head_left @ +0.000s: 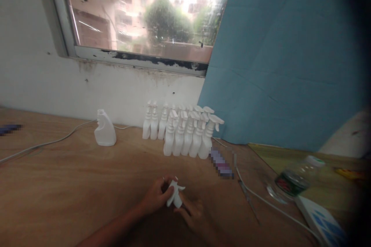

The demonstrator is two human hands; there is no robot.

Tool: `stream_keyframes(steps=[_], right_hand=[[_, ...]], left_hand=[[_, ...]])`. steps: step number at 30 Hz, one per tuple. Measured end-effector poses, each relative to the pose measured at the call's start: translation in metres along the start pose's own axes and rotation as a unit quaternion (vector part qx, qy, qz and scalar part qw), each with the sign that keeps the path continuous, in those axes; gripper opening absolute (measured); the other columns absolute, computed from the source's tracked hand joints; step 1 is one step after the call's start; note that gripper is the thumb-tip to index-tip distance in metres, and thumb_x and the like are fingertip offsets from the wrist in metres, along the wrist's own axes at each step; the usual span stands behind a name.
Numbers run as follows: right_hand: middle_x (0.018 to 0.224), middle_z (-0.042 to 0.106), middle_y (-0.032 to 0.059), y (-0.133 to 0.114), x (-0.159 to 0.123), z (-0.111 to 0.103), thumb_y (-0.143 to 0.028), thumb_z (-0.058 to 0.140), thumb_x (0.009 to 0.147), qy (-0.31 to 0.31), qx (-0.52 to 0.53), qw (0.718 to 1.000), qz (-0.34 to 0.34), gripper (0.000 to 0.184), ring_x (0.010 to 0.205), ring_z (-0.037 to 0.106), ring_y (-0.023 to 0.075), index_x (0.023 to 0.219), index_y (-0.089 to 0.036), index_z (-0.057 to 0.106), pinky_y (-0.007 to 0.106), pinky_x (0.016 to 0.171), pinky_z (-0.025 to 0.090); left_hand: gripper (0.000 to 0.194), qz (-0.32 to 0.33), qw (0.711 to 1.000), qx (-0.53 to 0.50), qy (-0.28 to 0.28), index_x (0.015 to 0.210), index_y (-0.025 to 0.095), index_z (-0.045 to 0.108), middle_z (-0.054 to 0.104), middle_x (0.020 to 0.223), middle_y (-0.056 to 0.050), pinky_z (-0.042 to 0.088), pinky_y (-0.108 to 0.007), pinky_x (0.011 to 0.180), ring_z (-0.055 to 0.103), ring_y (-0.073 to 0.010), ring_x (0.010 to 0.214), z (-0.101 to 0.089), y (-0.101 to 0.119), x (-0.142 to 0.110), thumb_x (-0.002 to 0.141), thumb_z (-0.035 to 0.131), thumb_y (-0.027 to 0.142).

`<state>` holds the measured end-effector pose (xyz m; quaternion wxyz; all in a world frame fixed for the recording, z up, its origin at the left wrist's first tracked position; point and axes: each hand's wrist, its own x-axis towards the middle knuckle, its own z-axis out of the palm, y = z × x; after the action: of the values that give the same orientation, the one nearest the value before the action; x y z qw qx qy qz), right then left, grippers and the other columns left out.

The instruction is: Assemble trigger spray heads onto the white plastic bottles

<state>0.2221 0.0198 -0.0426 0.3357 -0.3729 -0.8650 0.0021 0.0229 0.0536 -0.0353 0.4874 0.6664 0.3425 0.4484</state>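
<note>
My left hand (159, 194) is closed round one side of a white trigger spray head (174, 195), its thumb lying across the plastic. From the other side my right hand (193, 209) grips the same spray head, fingers against its lower edge. Both hands are low over the table's near middle, slightly blurred. Whether a bottle sits under the spray head is hidden. Beyond the hands, several white spray bottles (185, 139) with trigger heads stand upright in close rows. Farther left, one white bottle (105, 129) without a head stands alone.
A white cable (261, 197) runs down the right side, near a thin pointed tool (249, 200). A clear drink bottle (295, 179) and a white and blue box (320, 220) lie at right. A purple blurred object (221, 163) is beside the rows. The wooden table (58, 193) meets the wall.
</note>
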Motion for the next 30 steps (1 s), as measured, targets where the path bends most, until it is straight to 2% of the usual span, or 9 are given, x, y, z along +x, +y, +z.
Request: stream_keyframes(steps=[4,7,11,13,16,18,20,25,30], right_hand=[[0.084,0.077,0.0083,-0.003,0.002,0.001,-0.041,0.042,0.097,-0.033,0.057,0.998,0.019,0.048,0.062,0.072,0.0196,0.139,-0.018,0.047,0.026,0.063,0.056],[0.084,0.076,0.0086,-0.006,0.005,0.002,-0.046,0.047,0.094,-0.036,0.079,0.994,0.070,0.048,0.066,0.073,0.0212,0.134,-0.019,0.052,0.027,0.067,0.056],[0.087,0.076,0.0101,-0.009,0.011,0.002,-0.049,0.050,0.091,-0.029,0.091,0.980,0.173,0.041,0.073,0.073,0.0232,0.116,-0.020,0.064,0.027,0.065,0.056],[0.082,0.076,0.0089,-0.010,0.012,0.000,-0.048,0.049,0.092,-0.035,0.081,0.977,0.192,0.035,0.068,0.072,0.0230,0.103,-0.020,0.068,0.026,0.060,0.054],[0.076,0.075,0.0075,-0.008,0.010,0.000,-0.044,0.046,0.094,-0.048,0.061,0.983,0.164,0.033,0.065,0.072,0.0222,0.094,-0.020,0.070,0.026,0.060,0.052],[0.074,0.075,0.0070,-0.008,0.008,0.000,-0.042,0.045,0.095,-0.052,0.056,0.989,0.128,0.033,0.063,0.071,0.0210,0.094,-0.020,0.070,0.025,0.059,0.051],[0.069,0.074,0.0061,-0.008,0.005,0.000,-0.043,0.045,0.095,-0.047,0.044,0.993,0.100,0.035,0.057,0.070,0.0193,0.087,-0.020,0.071,0.025,0.056,0.049],[0.061,0.071,0.0041,-0.008,0.004,0.002,-0.046,0.043,0.096,-0.019,0.006,0.999,0.050,0.044,0.052,0.067,0.0169,0.068,-0.020,0.067,0.025,0.054,0.046],[0.058,0.069,0.0024,-0.006,0.003,0.010,-0.046,0.043,0.096,0.014,-0.022,0.999,0.023,0.046,0.049,0.065,0.0157,0.065,-0.020,0.064,0.026,0.053,0.044]], left_hand=[[0.045,-0.016,0.999,-0.049,0.016,0.119,0.014,0.056,0.063,0.097,-0.009,0.045,-0.027,0.074,0.058,-0.0177,0.083,0.005,-0.004,-0.001,0.090,0.050,0.048],[0.045,-0.012,0.999,-0.036,0.035,0.119,0.015,0.057,0.063,0.094,-0.009,0.045,-0.026,0.071,0.057,-0.0166,0.079,0.007,0.000,-0.002,0.091,0.048,0.048],[0.043,0.011,0.997,-0.025,0.075,0.120,0.017,0.059,0.063,0.093,-0.007,0.044,-0.026,0.069,0.056,-0.0169,0.077,0.006,0.009,-0.003,0.090,0.051,0.047],[0.044,0.025,0.996,-0.033,0.079,0.122,0.018,0.058,0.062,0.095,-0.007,0.044,-0.027,0.072,0.056,-0.0179,0.080,0.006,0.011,-0.002,0.089,0.052,0.047],[0.054,0.018,0.996,-0.049,0.068,0.136,0.019,0.046,0.060,0.092,-0.006,0.044,-0.027,0.072,0.056,-0.0175,0.079,0.006,0.009,-0.001,0.090,0.052,0.046],[0.065,-0.006,0.996,-0.072,0.041,0.145,0.018,0.031,0.061,0.088,-0.006,0.045,-0.027,0.068,0.057,-0.0168,0.075,0.006,0.005,0.000,0.090,0.052,0.046],[0.071,-0.027,0.996,-0.087,0.002,0.147,0.018,0.024,0.064,0.093,-0.008,0.047,-0.028,0.070,0.059,-0.0180,0.078,0.006,0.001,0.001,0.090,0.052,0.048],[0.062,-0.037,0.999,-0.017,-0.034,0.134,0.017,0.050,0.059,0.127,-0.012,0.043,-0.035,0.097,0.056,-0.0270,0.114,0.004,-0.003,0.003,0.081,0.066,0.045],[0.056,-0.044,0.999,0.019,-0.014,0.131,0.015,0.054,0.061,0.127,-0.011,0.043,-0.036,0.099,0.057,-0.0274,0.114,0.005,0.000,0.004,0.083,0.062,0.044]])
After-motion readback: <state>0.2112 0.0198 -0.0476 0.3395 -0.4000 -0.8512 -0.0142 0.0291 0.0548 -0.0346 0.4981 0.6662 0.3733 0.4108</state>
